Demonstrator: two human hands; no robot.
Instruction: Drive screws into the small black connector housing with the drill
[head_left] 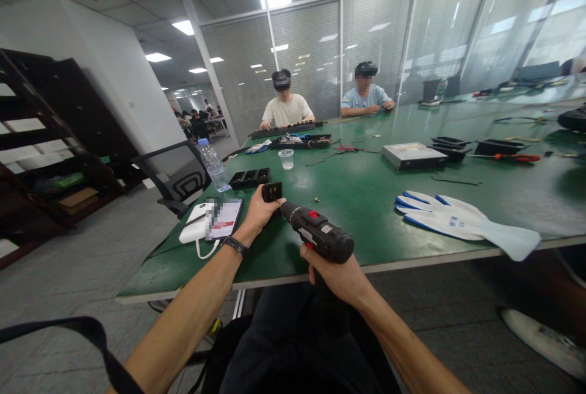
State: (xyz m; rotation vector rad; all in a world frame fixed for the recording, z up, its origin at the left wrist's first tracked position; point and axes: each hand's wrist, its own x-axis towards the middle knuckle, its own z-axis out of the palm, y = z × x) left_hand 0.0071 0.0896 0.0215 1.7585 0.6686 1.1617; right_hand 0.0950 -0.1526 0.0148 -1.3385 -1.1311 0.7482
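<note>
My right hand is wrapped round the grip of a black cordless drill with red buttons. The drill points forward and left, its chuck close to the fingers of my left hand. That hand grips a small black box-like part with light metal spots on its face, held just above the table. Whether the drill's tip touches the part cannot be made out. A tiny brass-coloured piece lies on the table beyond the drill. Behind the left hand sits a black tray with compartments.
On the green table are a phone with a white power bank, a water bottle, a clear cup, white-blue gloves, a metal drive and a screwdriver. Two people sit opposite.
</note>
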